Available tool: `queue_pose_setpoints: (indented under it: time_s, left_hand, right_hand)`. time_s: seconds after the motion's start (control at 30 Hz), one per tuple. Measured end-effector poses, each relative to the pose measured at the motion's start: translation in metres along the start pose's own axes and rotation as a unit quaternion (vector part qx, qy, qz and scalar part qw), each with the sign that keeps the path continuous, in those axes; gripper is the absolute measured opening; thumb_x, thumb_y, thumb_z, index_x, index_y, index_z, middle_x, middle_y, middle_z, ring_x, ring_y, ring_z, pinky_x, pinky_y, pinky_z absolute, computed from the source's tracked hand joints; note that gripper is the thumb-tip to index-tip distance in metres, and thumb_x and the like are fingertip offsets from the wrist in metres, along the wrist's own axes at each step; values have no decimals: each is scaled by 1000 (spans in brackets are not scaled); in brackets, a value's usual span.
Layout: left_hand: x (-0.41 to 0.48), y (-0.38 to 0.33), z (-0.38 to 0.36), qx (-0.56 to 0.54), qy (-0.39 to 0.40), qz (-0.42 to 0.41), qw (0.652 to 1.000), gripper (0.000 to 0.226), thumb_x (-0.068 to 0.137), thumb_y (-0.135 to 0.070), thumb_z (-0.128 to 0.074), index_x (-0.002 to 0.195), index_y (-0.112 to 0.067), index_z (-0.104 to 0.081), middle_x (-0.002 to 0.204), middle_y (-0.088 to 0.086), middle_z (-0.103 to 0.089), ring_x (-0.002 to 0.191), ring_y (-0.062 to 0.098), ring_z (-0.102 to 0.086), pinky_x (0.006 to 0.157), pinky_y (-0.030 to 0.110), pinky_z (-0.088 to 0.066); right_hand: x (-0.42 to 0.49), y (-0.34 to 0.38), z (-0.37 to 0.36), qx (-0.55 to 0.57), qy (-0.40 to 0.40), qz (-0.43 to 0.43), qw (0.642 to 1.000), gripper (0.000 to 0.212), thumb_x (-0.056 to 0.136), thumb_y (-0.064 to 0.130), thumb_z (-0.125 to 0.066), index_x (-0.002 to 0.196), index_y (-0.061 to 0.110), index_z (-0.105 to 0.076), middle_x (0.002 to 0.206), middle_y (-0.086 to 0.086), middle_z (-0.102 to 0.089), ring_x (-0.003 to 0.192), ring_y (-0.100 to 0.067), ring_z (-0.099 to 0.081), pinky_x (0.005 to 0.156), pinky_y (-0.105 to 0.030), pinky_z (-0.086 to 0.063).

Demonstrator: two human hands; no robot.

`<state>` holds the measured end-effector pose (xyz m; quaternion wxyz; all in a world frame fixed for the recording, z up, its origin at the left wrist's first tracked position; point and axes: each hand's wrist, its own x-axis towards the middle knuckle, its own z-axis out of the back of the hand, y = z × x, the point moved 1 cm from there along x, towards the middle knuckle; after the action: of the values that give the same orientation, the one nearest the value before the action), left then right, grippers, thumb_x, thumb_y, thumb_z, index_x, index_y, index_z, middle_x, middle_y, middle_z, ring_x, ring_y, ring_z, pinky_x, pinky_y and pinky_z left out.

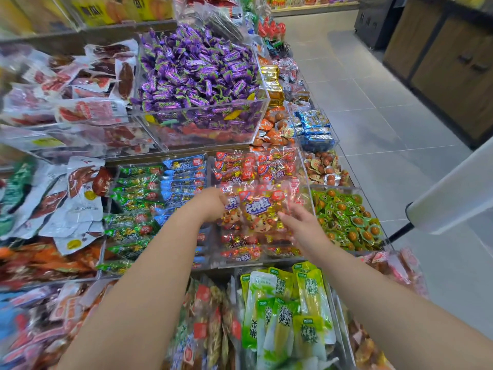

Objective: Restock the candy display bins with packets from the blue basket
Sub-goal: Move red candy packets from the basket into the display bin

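Observation:
My left hand [210,202] grips the left edge of a stack of clear red-and-gold candy packets [256,209] with a cartoon face, held over a clear bin [306,198] filled with the same packets. Fingers spread and relaxed, my right hand [301,222] sits at the packets' right side, touching or just off them. The blue basket is out of view.
Clear bins surround this one: green and blue packets [160,193] to the left, green-orange sweets [346,217] to the right, purple candies [197,73] behind, green pouches [288,311] in front. A tiled aisle [386,129] runs on the right, with a white cart handle [453,193].

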<state>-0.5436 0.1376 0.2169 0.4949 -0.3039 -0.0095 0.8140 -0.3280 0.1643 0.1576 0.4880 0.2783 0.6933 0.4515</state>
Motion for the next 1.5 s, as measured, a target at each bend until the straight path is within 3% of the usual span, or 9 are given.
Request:
queue_pose_setpoints:
  time_s: [0.17, 0.33, 0.53, 0.67, 0.9, 0.97, 1.1, 1.23, 1.5]
  left_hand:
    - [-19, 11, 13, -56, -95, 0, 994, 36, 91, -4, -49, 123, -17, -58, 126, 9, -57, 106, 30, -58, 71, 30, -43]
    - [-26, 9, -4, 45, -81, -32, 995, 28, 88, -18, -62, 116, -15, -60, 117, 9, -60, 93, 24, -56, 77, 32, -45]
    - [-19, 1, -6, 226, -68, -36, 971, 26, 93, -27, -59, 111, -8, -61, 105, 11, -62, 93, 28, -61, 74, 40, -51]
    - [-8, -8, -14, 292, -71, -10, 954, 27, 93, -16, -59, 118, -6, -59, 104, 9, -61, 92, 27, -61, 68, 39, -47]
    - [-3, -14, -29, 368, -85, -9, 926, 36, 92, -11, -53, 128, -8, -53, 130, 10, -47, 102, 26, -61, 66, 34, -39]
    - [-2, -14, -26, 324, -112, -15, 939, 37, 91, -10, -56, 128, -11, -51, 123, 9, -51, 98, 25, -62, 65, 34, -39]
    - [-6, -19, -32, 238, -91, -72, 964, 18, 87, -18, -61, 104, -17, -54, 84, -1, -50, 77, 21, -54, 60, 32, -42]
    - [-10, -24, -43, 194, -38, -95, 976, 10, 89, -25, -56, 84, -20, -50, 74, -3, -46, 76, 20, -54, 60, 32, -44]
    - [-41, -91, -89, -143, 40, -135, 980, 28, 91, -28, -56, 65, -17, -53, 63, 2, -55, 55, 17, -50, 53, 24, -41]
  right_hand:
    - [12, -10, -50, -152, 58, 26, 986, 26, 89, 13, -61, 114, 19, -55, 118, -3, -63, 98, -19, -59, 81, -30, -49]
    - [26, -2, -52, -281, 56, 8, 958, 28, 87, 9, -61, 110, 18, -49, 98, -7, -63, 69, -13, -55, 55, -22, -44]
    - [23, -5, -50, -310, -12, 113, 944, 64, 78, 22, -75, 133, 25, -42, 111, 13, -57, 98, -8, -55, 83, -24, -46]
    - [26, -2, -43, -483, -61, 268, 831, 48, 82, 18, -69, 128, 21, -55, 121, 5, -60, 112, -16, -52, 97, -30, -41]
    - [39, 11, -52, -691, -23, 281, 666, 31, 88, 14, -53, 115, 26, -61, 108, 4, -65, 97, -22, -45, 71, -33, -38]
    - [43, 12, -52, -681, -18, 282, 676, 35, 87, 13, -55, 121, 24, -56, 115, 2, -60, 103, -23, -45, 79, -34, -43]
    - [41, 8, -42, -535, -28, 237, 811, 34, 90, 23, -57, 124, 24, -53, 116, 6, -52, 92, -15, -52, 80, -31, -49]
    - [29, 4, -25, -485, -14, 250, 838, 43, 85, 18, -65, 126, 21, -54, 122, 1, -44, 105, -12, -47, 95, -22, -37]
    - [-44, -21, 54, -244, -182, 179, 936, 16, 87, 6, -60, 97, 17, -65, 84, 8, -60, 74, -3, -54, 68, -8, -42]
